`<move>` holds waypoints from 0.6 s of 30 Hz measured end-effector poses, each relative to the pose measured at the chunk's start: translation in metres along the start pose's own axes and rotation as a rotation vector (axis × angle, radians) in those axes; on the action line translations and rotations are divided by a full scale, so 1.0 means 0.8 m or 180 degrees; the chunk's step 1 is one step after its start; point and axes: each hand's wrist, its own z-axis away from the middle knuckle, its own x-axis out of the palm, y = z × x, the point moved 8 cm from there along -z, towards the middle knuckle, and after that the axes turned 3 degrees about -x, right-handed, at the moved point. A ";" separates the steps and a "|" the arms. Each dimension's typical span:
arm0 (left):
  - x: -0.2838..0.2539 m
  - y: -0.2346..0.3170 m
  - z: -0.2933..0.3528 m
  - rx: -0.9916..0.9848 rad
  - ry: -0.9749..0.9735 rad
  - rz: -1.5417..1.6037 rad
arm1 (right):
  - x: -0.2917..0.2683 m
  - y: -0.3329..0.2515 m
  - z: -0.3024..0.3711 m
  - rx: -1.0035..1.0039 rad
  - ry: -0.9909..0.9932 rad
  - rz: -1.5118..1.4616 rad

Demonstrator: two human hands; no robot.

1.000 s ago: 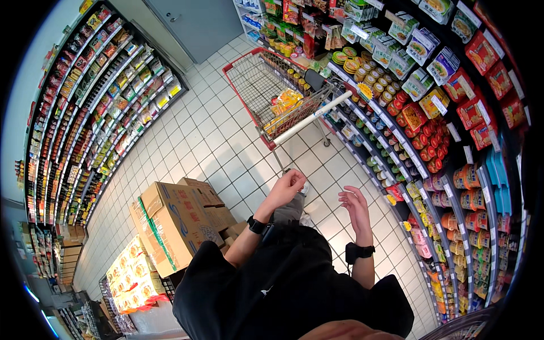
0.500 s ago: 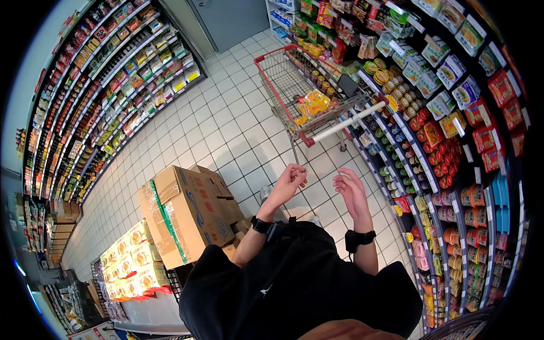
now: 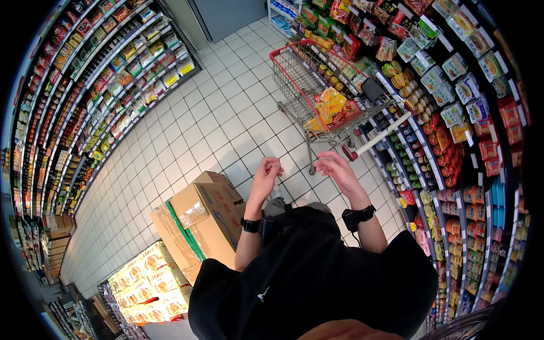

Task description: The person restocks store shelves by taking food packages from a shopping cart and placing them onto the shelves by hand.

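Note:
My left hand [image 3: 266, 174] is in mid-air in front of my body, its fingers curled in and nothing visible in them. To its right hovers my right hand [image 3: 339, 173], fingers loosely stretched toward the left, holding nothing. A small gap separates the two hands. Nearest to the right hand is the white handle [image 3: 385, 134] of a shopping cart [image 3: 277, 55] with red trim, though the hand does not appear to touch it. Yellow and red food packets [image 3: 332, 105] lie in the cart's wire basket. Black bands circle both my wrists.
A large cardboard box [image 3: 195, 218] with green tape stands at my left, behind a stack of cream printed packages [image 3: 148, 283]. Full shelves curve along the right [image 3: 470, 195] and far left [image 3: 127, 73]. White floor tiles [image 3: 226, 122] lie between; a grey door [image 3: 229, 17] is at the back.
The view has shifted, so cart and box sit farther right. My hands have come closer together, and the left fingers look more curled. The handle shows nearer my right hand.

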 end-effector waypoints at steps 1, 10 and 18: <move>-0.013 0.003 -0.001 -0.0034 0.0009 -0.0032 | 0.012 0.000 -0.007 0.0049 0.0005 0.0030; -0.071 0.003 -0.037 -0.0184 0.0178 0.0072 | 0.030 0.004 -0.085 0.0267 0.0147 0.0127; -0.074 0.033 -0.128 -0.0387 0.0082 -0.0160 | 0.014 -0.009 -0.162 0.0439 0.0076 0.0106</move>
